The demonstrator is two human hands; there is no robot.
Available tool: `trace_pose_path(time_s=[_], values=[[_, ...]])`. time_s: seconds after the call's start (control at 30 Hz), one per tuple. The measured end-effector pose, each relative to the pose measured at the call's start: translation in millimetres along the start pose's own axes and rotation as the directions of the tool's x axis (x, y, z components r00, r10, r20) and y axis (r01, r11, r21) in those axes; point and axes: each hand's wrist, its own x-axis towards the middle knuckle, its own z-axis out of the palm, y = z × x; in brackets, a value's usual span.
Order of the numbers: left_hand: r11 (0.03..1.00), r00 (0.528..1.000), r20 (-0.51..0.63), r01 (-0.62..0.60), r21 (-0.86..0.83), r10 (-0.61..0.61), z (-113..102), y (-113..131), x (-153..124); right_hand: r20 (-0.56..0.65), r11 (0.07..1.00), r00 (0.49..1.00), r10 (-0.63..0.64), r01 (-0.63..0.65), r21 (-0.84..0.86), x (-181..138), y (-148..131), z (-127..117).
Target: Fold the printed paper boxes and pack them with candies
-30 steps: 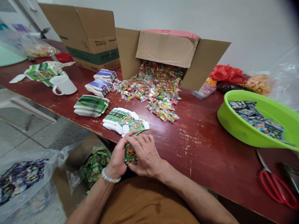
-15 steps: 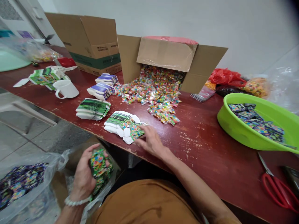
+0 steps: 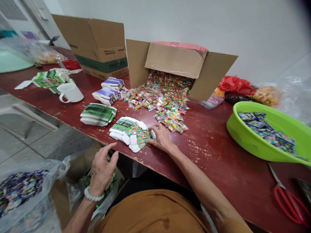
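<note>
My right hand (image 3: 160, 138) rests on the red table (image 3: 213, 152), its fingers curled on the top piece of a fanned stack of flat green printed cartons (image 3: 128, 131). Below the table's front edge my left hand (image 3: 103, 168) hovers with fingers spread and nothing in it. It is just above a plastic-lined box of green folded packets (image 3: 110, 181). A white bead bracelet is on my left wrist.
A tipped cardboard box (image 3: 177, 60) spills colourful sweet packets (image 3: 162, 97) behind the cartons. Another green carton stack (image 3: 98, 113), purple-white cartons (image 3: 109, 92) and a white mug (image 3: 70, 92) lie left. A green basin (image 3: 245, 137) and red scissors (image 3: 289, 202) are right.
My left hand carried the folded green packet down to the box below the table, let it go and now rises open. My right hand reached to the flat carton stack and curled onto the top piece.
</note>
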Motion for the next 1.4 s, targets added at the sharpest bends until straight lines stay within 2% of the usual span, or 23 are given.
trace_pose_path(time_s=[0.1,0.23,0.37,0.47,0.6,0.87,1.0,1.13,1.4], values=[[0.979,0.978,-0.042,-0.203,-0.008,0.202,6.0,24.1,6.6,-0.123,1.0,0.992,-0.013,0.017,0.026,-5.3,-0.1,-3.3],[0.895,0.896,-0.075,-0.426,0.13,0.437,11.9,33.7,17.6,-0.169,0.992,0.978,-0.125,0.124,-0.019,-9.1,-0.9,-7.2],[0.781,0.827,0.087,-0.555,0.285,0.556,27.8,33.3,28.3,-0.167,0.976,0.964,-0.207,0.19,-0.11,-7.1,3.0,-1.1],[0.697,0.817,0.198,-0.568,0.439,0.541,41.6,33.3,33.1,-0.172,0.967,0.953,-0.249,0.235,-0.097,-6.0,7.6,6.4],[0.635,0.828,0.249,-0.549,0.543,0.502,49.9,37.9,33.5,-0.196,0.954,0.934,-0.299,0.291,-0.067,-8.3,11.9,10.9],[0.612,0.826,0.26,-0.55,0.568,0.5,50.5,46.2,30.1,-0.282,0.952,0.909,-0.305,0.297,-0.074,-15.8,10.4,16.6],[0.616,0.826,0.289,-0.557,0.558,0.484,49.9,46.7,31.1,-0.312,0.97,0.919,-0.243,0.233,-0.07,-19.2,5.6,16.8],[0.585,0.815,0.326,-0.573,0.573,0.479,46.6,49.7,34.1,-0.252,0.983,0.951,-0.181,0.181,-0.021,-19.7,1.6,12.3],[0.531,0.77,0.412,-0.636,0.56,0.487,38.3,45.4,44.3,-0.188,0.972,0.96,-0.207,0.224,0.075,-19.5,5.9,-2.2]])
